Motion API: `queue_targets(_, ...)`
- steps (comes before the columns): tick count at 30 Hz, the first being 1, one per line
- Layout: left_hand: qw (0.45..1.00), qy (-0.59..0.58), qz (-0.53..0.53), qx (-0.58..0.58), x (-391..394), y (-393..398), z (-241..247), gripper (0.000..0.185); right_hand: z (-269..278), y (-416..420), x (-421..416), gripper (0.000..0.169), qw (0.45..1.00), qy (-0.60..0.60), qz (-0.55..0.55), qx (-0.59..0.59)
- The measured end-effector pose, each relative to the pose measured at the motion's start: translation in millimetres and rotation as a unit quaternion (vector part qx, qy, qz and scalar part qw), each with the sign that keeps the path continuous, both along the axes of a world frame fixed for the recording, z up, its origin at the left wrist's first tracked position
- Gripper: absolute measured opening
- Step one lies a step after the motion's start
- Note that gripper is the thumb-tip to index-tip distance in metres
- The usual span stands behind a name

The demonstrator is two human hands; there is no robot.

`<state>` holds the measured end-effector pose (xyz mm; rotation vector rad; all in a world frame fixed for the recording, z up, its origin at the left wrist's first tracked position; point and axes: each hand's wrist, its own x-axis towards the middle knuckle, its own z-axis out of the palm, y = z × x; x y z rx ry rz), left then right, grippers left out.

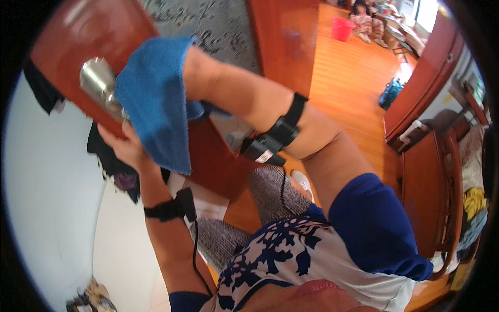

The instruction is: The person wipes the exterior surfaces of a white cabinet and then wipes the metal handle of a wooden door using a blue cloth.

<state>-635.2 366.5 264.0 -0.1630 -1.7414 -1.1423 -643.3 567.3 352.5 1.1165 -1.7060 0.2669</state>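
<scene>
A reddish-brown wooden door [70, 43] stands before me, with a silvery metal door knob [97, 76] near its edge. My left hand [130, 146] grips this edge just below the knob, thumb on the near face and fingers around the side. A blue cloth [156, 97] drapes over my right hand, hiding its fingers and most of the palm; only the wrist comes out at the cloth's right side. The cloth lies against the door beside the knob and touches its base. Black straps with small devices are on both my forearms.
Dark clothes [117, 167] hang behind the door edge, near a pale wall [50, 156]. To the right stands a wooden chair [425, 195]. Through the doorway are a red bucket [342, 29], blue-green bottles [391, 93] and a seated person [364, 21] on the wooden floor.
</scene>
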Motion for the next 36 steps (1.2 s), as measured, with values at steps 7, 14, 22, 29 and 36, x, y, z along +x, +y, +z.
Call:
queue_targets(7, 0.996, 0.071, 0.012, -0.061, -10, 5, -1, 0.069, 14, 12, 9, 0.025, 0.984, -0.168, -0.032, 0.038)
queue_targets(14, 0.997, 0.046, 0.021, -0.058, -4, 6, -4, 0.069, 4, -8, -13, 0.017, 0.995, -0.052, 0.044, -0.07)
queue_targets(22, 0.993, 0.075, 0.025, -0.082, -11, -1, -8, 0.066, 25, 29, 5, 0.015, 0.991, -0.122, 0.042, 0.037)
queue_targets(29, 0.999, 0.014, 0.025, -0.028, 1, 5, -1, 0.065, -12, 0, -37, 0.017, 0.995, -0.078, 0.012, -0.053)
queue_targets(36, 0.991, 0.1, 0.022, -0.086, -12, -8, -13, 0.065, -7, 48, -21, 0.03, 0.991, -0.13, -0.009, 0.035)
